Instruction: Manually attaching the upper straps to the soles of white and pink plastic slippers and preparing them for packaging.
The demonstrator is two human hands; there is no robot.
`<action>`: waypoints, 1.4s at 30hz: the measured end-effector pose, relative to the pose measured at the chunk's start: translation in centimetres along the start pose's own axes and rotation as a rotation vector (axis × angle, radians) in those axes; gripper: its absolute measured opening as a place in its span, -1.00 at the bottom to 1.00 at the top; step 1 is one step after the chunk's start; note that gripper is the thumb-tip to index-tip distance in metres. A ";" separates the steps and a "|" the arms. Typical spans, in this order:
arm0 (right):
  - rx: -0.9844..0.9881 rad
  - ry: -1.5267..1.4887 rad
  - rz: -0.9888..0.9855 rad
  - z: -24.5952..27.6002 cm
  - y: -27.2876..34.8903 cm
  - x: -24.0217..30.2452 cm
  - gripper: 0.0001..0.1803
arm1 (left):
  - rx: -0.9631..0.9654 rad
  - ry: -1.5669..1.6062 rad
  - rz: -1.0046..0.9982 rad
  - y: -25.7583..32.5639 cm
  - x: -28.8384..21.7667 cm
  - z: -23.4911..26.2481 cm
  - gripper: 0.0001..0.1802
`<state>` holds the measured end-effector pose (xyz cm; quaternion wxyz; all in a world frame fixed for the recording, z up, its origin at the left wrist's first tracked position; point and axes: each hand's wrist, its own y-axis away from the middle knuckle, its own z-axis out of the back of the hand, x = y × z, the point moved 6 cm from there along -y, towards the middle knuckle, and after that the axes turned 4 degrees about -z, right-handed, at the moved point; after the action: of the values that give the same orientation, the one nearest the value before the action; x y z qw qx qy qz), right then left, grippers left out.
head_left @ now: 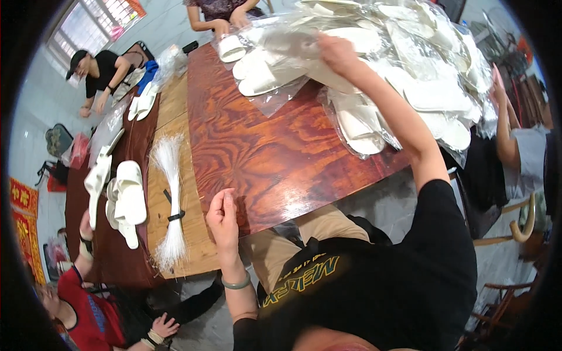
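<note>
My right hand (339,55) reaches across the table, its fingers closed at the edge of a clear plastic bag (293,45) with white slippers, smeared by motion. A pair of bagged white slippers (266,76) lies just left of it on the wood. Under and beyond my right arm is a big heap of bagged white slippers (436,93). My left hand (223,217) hovers at the near left edge of the table, fingers curled in and thumb up, with nothing visible in it. Closest to it lies a bundle of thin white ties (171,199), bound with a black strap.
The reddish wooden table (263,169) ends just before my lap. White slippers (130,193) are stacked on a dark table at left, where a person in red (96,310) reaches in. Others work at the far side, far left and right. A wooden chair (503,225) stands right.
</note>
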<state>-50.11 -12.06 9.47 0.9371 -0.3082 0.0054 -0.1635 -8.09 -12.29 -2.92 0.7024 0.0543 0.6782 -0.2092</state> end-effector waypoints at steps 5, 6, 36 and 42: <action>-0.114 -1.053 -0.633 5.0 5.3 -1.1 -0.70 | 0.164 0.085 0.138 -0.5 0.6 -3.3 -0.81; -0.104 -1.051 -0.621 4.8 6.4 -0.5 -0.70 | 0.204 0.094 0.123 -0.8 0.1 -4.6 -0.79; 0.320 -0.433 0.394 2.3 20.6 15.9 -0.57 | 0.246 -0.250 0.182 -2.7 4.7 4.1 -0.79; 0.396 -0.704 0.262 0.0 20.0 13.9 -0.87 | 0.373 -0.581 0.214 1.9 2.1 2.1 -0.71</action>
<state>-30.89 -1.22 -0.82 0.9357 -0.1559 -0.3075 0.0746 -5.50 -11.81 -5.16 0.8618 0.1905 0.3908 -0.2615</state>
